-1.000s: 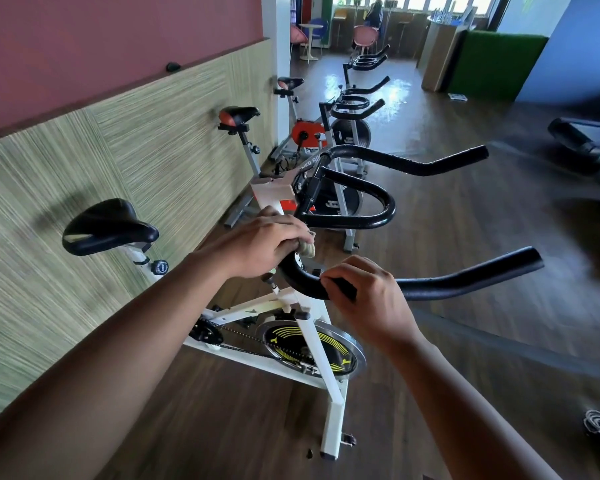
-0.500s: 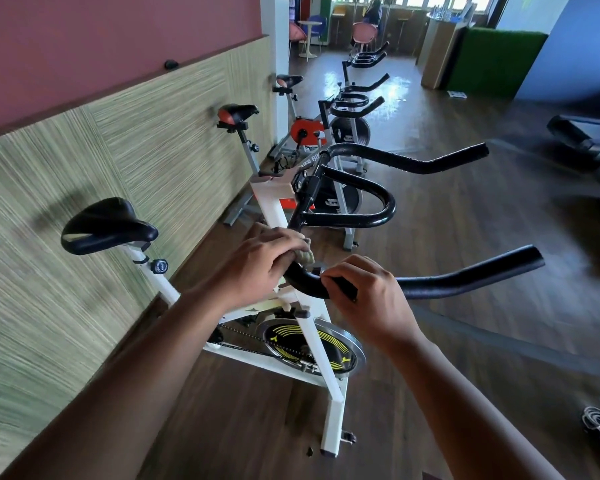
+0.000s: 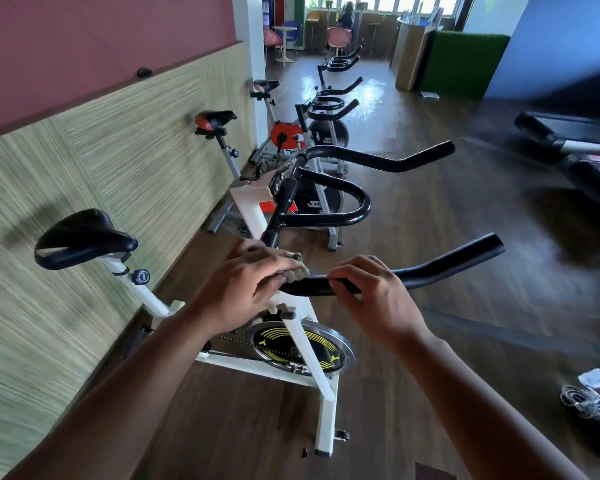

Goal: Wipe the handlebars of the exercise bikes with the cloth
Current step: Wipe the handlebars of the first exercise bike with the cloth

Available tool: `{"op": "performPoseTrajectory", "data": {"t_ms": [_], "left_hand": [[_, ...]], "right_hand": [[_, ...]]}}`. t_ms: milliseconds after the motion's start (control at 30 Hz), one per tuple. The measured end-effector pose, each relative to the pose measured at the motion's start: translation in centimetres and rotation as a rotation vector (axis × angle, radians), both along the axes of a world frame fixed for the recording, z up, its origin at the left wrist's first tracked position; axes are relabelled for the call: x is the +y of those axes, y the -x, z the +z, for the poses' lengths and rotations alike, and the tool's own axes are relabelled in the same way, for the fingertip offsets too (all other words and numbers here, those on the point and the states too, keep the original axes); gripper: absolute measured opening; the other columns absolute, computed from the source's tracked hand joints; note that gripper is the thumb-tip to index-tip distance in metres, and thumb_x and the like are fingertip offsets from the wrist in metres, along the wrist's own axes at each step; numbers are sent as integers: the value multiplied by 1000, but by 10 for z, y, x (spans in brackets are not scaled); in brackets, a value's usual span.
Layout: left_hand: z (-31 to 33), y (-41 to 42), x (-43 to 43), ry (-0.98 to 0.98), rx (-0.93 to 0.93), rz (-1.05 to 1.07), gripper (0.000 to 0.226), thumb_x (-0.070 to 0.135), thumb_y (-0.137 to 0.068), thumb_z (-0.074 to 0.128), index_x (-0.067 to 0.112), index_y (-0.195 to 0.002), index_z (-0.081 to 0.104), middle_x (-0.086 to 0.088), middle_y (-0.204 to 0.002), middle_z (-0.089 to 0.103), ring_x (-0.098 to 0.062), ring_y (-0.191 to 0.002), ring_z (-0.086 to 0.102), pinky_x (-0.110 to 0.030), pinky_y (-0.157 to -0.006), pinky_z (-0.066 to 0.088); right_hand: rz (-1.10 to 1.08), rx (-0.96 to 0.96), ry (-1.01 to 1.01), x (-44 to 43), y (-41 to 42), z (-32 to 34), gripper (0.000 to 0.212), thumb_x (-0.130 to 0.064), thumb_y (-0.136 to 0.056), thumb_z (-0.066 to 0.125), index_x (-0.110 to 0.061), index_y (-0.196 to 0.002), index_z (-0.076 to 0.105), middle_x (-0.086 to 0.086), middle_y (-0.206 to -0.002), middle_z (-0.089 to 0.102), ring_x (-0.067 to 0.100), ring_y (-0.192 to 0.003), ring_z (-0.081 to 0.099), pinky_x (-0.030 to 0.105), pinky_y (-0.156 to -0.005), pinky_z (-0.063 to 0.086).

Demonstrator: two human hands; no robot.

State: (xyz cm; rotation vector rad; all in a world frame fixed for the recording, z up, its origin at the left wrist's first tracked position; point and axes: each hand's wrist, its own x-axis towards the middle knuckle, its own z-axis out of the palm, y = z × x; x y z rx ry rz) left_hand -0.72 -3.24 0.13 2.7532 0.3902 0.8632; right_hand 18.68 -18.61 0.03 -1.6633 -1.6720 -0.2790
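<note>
Handlebars (image 3: 447,265) of the nearest bike cross the middle of my view, a black bar sweeping up to the right over the wooden floor (image 3: 430,393). Starting at the left, I see the striped wall panel (image 3: 84,161) and, just in front of it, the black saddle (image 3: 80,237) on its white post. Next comes my left hand (image 3: 243,289), fingers curled over the grey cloth (image 3: 298,270) and pressing it onto the bar's left bend, above the flywheel (image 3: 302,348) with yellow markings. Just beside the cloth, my right hand (image 3: 374,299) grasps the bar itself, fingers wrapped over its top. Beyond both hands stands a second bike (image 3: 329,209) with looped black bars. At the far right, a tangle of cables (image 3: 582,403) lies on the floor.
</note>
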Motion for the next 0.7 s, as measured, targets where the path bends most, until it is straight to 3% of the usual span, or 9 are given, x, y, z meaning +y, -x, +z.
{"op": "performPoseTrajectory", "data": {"t_ms": [133, 300, 467, 700], "left_hand": [[7, -18, -15, 37, 41, -96, 30, 14, -92, 69, 16, -121, 71, 2, -118, 70, -14, -114, 60, -25, -98, 47], [15, -49, -32, 99, 128, -143, 35, 20, -93, 69, 25, -128, 65, 7, -131, 66, -8, -121, 61, -36, -99, 53], [28, -90, -55, 144, 170, -185, 35, 13, -92, 68, 26, -125, 67, 9, -135, 63, -7, -122, 60, -27, -102, 48], [37, -140, -76, 173, 204, -203, 31, 16, -94, 65, 28, -123, 68, 9, -131, 66, -8, -113, 63, -18, -87, 45]], "right_hand": [[-87, -50, -27, -24, -11, 3, 8, -11, -87, 68, -12, -88, 76, -2, -86, 69, 20, -85, 63, 23, -76, 50], [-146, -106, -81, -51, -33, 10, 9, -17, -91, 67, -13, -89, 75, -2, -88, 69, 20, -95, 61, 27, -81, 52], [-219, -140, -118, -72, -59, 20, 16, -22, -94, 63, -12, -93, 75, 0, -94, 70, 23, -100, 61, 34, -86, 52], [-376, -156, -88, -88, -89, 25, 10, -16, -88, 70, -20, -98, 72, -2, -97, 67, 27, -101, 57, 40, -87, 49]]}}
